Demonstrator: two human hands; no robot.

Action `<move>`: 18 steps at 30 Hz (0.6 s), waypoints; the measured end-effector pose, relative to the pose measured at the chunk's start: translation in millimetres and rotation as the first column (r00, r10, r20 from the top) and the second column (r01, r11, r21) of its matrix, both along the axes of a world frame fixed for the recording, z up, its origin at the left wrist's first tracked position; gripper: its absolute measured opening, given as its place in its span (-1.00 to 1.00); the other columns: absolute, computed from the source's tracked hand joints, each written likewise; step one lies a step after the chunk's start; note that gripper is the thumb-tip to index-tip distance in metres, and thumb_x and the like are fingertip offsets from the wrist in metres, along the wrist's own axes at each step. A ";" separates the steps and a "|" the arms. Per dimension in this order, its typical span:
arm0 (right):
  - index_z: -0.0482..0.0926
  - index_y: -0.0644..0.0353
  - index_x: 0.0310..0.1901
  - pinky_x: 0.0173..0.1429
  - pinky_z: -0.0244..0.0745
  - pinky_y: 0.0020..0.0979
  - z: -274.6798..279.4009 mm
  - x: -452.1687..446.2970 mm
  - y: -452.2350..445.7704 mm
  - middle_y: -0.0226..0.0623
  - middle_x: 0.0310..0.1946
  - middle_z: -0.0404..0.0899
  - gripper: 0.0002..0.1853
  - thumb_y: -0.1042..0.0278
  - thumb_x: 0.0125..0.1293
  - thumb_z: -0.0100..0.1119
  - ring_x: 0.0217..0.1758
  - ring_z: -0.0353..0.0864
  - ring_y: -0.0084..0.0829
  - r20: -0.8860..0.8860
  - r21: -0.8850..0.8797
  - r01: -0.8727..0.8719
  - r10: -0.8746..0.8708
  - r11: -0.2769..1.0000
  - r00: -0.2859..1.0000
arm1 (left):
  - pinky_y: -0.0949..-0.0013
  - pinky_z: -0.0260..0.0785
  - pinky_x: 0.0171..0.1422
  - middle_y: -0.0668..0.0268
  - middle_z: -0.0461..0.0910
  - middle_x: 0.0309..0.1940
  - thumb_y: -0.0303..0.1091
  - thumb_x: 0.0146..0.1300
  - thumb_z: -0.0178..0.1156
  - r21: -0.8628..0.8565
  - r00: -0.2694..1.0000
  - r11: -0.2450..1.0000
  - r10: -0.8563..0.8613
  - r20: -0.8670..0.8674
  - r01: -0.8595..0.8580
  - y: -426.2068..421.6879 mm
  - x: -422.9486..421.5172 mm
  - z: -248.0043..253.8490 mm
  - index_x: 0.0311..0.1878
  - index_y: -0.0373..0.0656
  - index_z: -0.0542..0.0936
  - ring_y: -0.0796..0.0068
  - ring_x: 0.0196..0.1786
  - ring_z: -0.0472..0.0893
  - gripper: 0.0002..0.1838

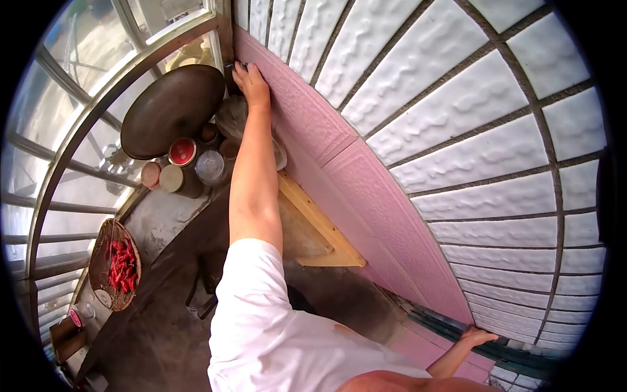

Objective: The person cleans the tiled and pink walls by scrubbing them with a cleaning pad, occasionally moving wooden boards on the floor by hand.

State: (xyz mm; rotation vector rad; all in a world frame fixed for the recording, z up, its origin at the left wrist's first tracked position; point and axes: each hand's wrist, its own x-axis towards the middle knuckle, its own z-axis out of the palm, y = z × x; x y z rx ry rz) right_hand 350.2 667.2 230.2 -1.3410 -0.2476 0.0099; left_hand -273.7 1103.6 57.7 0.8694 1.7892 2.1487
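Observation:
My left hand (pixel 252 85) is stretched up to the far corner. It touches the top end of the pink wall panel (pixel 313 134), beside the window frame, and its fingers look spread. At the lower right, my right hand (pixel 477 336) lies at the bottom edge of the white tiled wall (pixel 457 124), near a dark green ledge (pixel 522 356). Its fingers reach out over that edge, and nothing shows in them. A large dark round pan (pixel 173 111) leans left of my left hand, with a clear plastic bag (pixel 232 117) between them.
Several jars stand below the pan, one with a red lid (pixel 183 151). A woven basket (pixel 98 261) of red chili peppers (pixel 123 264) sits at the left by the barred window (pixel 62 225). A yellow wooden frame (pixel 326 225) rests against the panel.

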 end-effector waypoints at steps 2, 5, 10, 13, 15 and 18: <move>0.07 0.23 0.35 0.42 0.04 -0.22 0.0 -0.4 2.6 -0.19 0.36 0.10 -0.16 -0.38 0.32 -0.55 0.39 0.11 -0.17 0.001 -0.003 0.013 -0.013 1.000 1.000 | 0.09 -0.17 0.43 -0.35 -0.03 0.30 -0.08 0.35 -0.21 0.001 1.000 1.000 -0.017 0.021 0.017 -7.0 9.0 -10.3 0.31 -0.46 0.08 -0.23 0.36 0.02 -0.34; 0.08 0.23 0.35 0.41 0.04 -0.24 3.0 -9.7 6.0 -0.19 0.35 0.11 -0.16 -0.37 0.32 -0.54 0.39 0.11 -0.17 -0.035 -0.009 0.047 -0.048 0.999 0.998 | 0.08 -0.17 0.43 -0.34 -0.04 0.31 -0.10 0.34 -0.21 -0.015 0.999 0.999 -0.034 0.025 0.034 -29.0 35.2 -29.3 0.32 -0.45 0.07 -0.23 0.36 0.01 -0.35; 0.10 0.23 0.34 0.40 0.07 -0.25 4.4 -11.1 3.1 -0.19 0.34 0.15 -0.11 -0.44 0.27 -0.49 0.36 0.15 -0.18 -0.043 -0.025 0.020 -0.021 0.999 0.999 | 0.07 -0.23 0.45 -0.31 -0.10 0.33 -0.16 0.36 -0.22 -0.043 0.990 0.989 -0.136 0.041 0.138 -93.4 122.5 -57.6 0.35 -0.43 -0.03 -0.22 0.39 -0.06 -0.35; 0.08 0.17 0.36 0.42 0.01 -0.24 -10.2 28.2 -14.6 -0.22 0.37 0.09 -0.10 -0.47 0.24 -0.47 0.39 0.10 -0.18 -0.022 -0.034 -0.056 0.055 0.998 0.998 | 0.05 -0.26 0.45 -0.30 -0.18 0.35 -0.17 0.35 -0.20 -0.082 0.983 0.980 -0.183 0.014 0.184 -141.8 189.6 -73.9 0.37 -0.39 -0.08 -0.24 0.39 -0.09 -0.33; 0.13 0.13 0.33 0.29 0.12 -0.29 -28.2 77.1 -33.1 -0.27 0.29 0.18 -0.12 -0.48 0.24 -0.45 0.28 0.19 -0.27 -0.032 -0.021 -0.098 0.097 0.995 0.995 | 0.04 -0.28 0.46 -0.32 -0.22 0.35 -0.16 0.34 -0.18 -0.104 0.969 0.964 -0.241 0.048 0.245 -183.1 247.1 -89.0 0.38 -0.37 -0.11 -0.25 0.40 -0.11 -0.31; 0.26 0.01 0.26 -0.10 0.45 -0.43 -14.8 35.7 -29.6 -0.42 0.06 0.45 -0.19 -0.50 0.22 -0.42 -0.05 0.46 -0.51 -0.086 0.040 -0.302 0.304 0.952 0.949 | 0.03 -0.32 0.46 -0.33 -0.25 0.35 -0.15 0.32 -0.15 -0.097 0.927 0.934 -0.321 0.194 0.344 -243.7 321.0 -83.2 0.39 -0.36 -0.16 -0.23 0.42 -0.17 -0.27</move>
